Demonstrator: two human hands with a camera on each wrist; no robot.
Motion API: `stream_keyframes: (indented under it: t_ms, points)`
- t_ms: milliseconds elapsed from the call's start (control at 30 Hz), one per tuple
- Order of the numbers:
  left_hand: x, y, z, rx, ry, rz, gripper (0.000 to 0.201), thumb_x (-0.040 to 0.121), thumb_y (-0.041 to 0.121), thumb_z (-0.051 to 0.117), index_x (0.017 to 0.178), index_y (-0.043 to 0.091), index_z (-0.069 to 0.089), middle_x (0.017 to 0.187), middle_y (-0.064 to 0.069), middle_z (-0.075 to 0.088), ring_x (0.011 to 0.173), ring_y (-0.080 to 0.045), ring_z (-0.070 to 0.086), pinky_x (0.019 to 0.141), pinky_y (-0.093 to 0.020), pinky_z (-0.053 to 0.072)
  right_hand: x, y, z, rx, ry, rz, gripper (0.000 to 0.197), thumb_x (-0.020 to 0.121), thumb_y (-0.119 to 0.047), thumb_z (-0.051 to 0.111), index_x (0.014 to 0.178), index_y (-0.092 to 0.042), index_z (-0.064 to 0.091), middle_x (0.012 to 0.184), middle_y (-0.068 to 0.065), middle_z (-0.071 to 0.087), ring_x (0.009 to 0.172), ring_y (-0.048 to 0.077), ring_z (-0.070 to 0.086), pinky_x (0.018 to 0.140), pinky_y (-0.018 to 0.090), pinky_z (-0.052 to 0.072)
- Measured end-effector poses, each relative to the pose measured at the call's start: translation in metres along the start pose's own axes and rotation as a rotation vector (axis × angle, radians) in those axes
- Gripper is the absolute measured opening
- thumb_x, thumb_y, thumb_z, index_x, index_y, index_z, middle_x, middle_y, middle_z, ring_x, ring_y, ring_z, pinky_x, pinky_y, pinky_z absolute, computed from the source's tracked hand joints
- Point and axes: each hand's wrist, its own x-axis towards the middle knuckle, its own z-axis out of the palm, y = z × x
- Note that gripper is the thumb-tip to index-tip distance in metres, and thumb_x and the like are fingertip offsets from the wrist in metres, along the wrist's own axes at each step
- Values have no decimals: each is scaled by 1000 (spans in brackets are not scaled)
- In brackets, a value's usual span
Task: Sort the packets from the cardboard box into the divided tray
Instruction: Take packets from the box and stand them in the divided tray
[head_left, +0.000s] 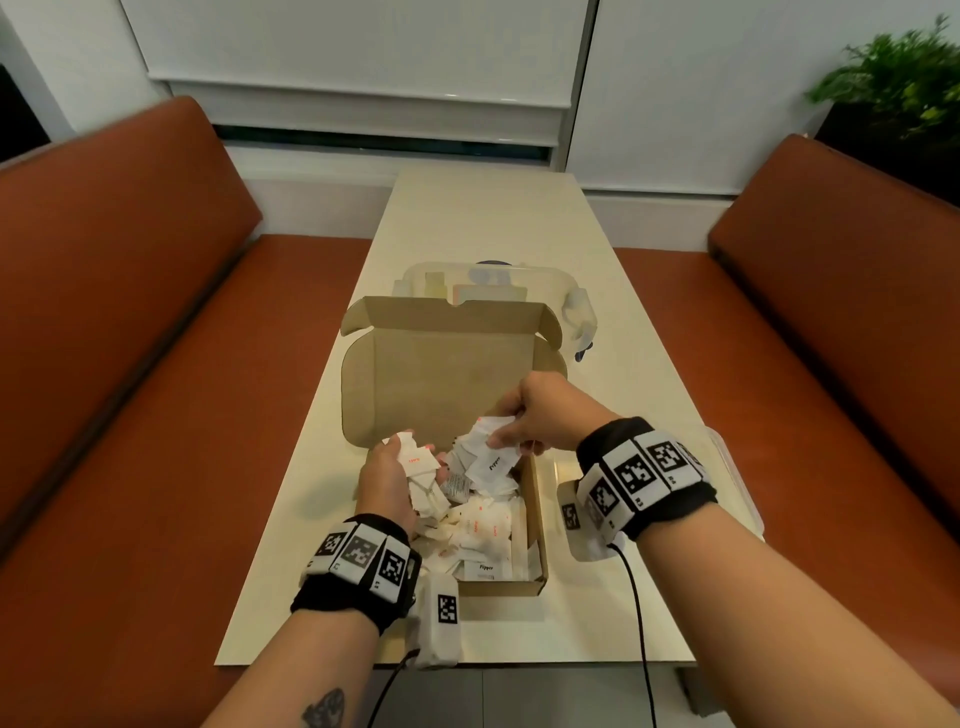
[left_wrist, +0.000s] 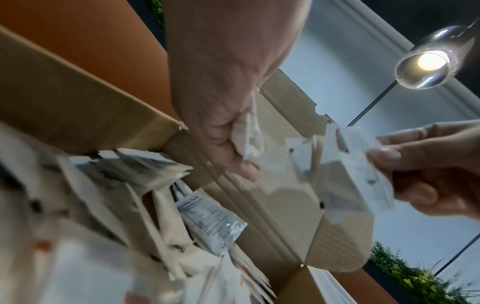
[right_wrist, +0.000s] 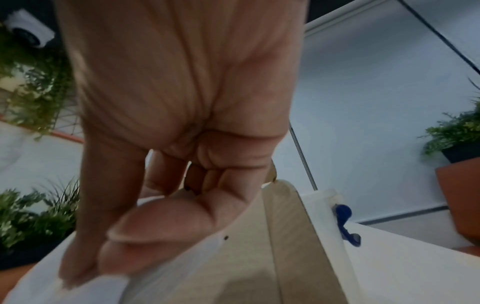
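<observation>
Two orange benches (head_left: 130, 332) flank our pale table (head_left: 639, 597), where the open cardboard box (head_left: 441, 374) sits, its lid raised, heaped with small white packets (head_left: 480, 525), some printed red, some black. Behind it stands the clear divided tray (head_left: 574, 304). Our left hand (head_left: 387, 480) clutches a bunch of packets; our right hand (head_left: 540, 410) pinches several white ones over the box. Only the left wrist view shows a silvery sachet (left_wrist: 213, 224) bearing a nutrition panel.
</observation>
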Motion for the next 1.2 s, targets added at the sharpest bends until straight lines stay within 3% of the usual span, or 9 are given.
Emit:
stream_keyframes:
  t_ms: [100,167,267,367,467,533,700,900,1200]
  points:
    - [-1,-1,-1,1,-21,-18,24,101,19,41,108,7,60,89,-15,66,72,-28,64,60,-36,54,1,-3,2,90,-7,-12,18,79,-22,76,68,-16,63,53,0,58,43,8,52,48,17,46]
    - [-4,-2,3,-9,-69,-56,23,99,21,45,103,8,64,90,-13,72,78,-28,69,72,-41,56,3,-2,7,205,-16,7,17,78,-20,77,72,-8,66,54,1,59,42,6,53,49,18,47]
    - [-3,-3,5,17,-136,-91,39,97,37,48,122,10,60,123,-14,63,113,-33,60,96,-48,47,7,2,19,354,3,58,24,78,-16,77,87,4,68,62,8,62,47,10,56,52,20,50]
    - [-6,0,6,20,-321,-157,55,89,56,52,119,11,62,116,-18,67,103,-37,66,83,-50,55,9,4,30,399,16,78,28,79,-16,76,94,6,67,72,16,65,57,17,59,65,31,54]
    - [-12,1,5,65,-403,-148,37,79,35,71,107,10,65,100,-20,71,85,-34,71,65,-41,60,9,3,37,404,29,71,22,79,-16,76,91,-4,63,68,7,65,50,10,61,58,25,55]
    - [-12,-2,3,103,-402,-97,29,82,17,69,109,10,63,97,-18,72,81,-32,72,60,-36,60,9,3,39,429,36,66,26,79,-12,75,99,-9,60,71,4,66,47,7,62,51,18,52]
    - [-9,-2,4,49,-339,-57,17,92,3,55,106,10,60,90,-19,69,69,-30,70,54,-34,59,5,9,34,609,50,136,35,82,6,66,114,-3,55,76,12,63,60,19,67,66,28,60]
    - [-8,-8,10,117,-345,-55,16,93,2,54,105,11,60,103,-20,63,83,-32,67,53,-34,58,-10,23,29,523,88,136,15,86,7,59,101,6,58,59,11,59,38,6,56,41,16,47]
    - [-14,-30,30,238,-488,-182,15,91,3,56,101,11,63,86,-17,69,69,-28,70,55,-37,58,-41,60,23,487,327,241,6,83,-3,65,82,-9,64,58,7,58,40,10,45,40,17,39]
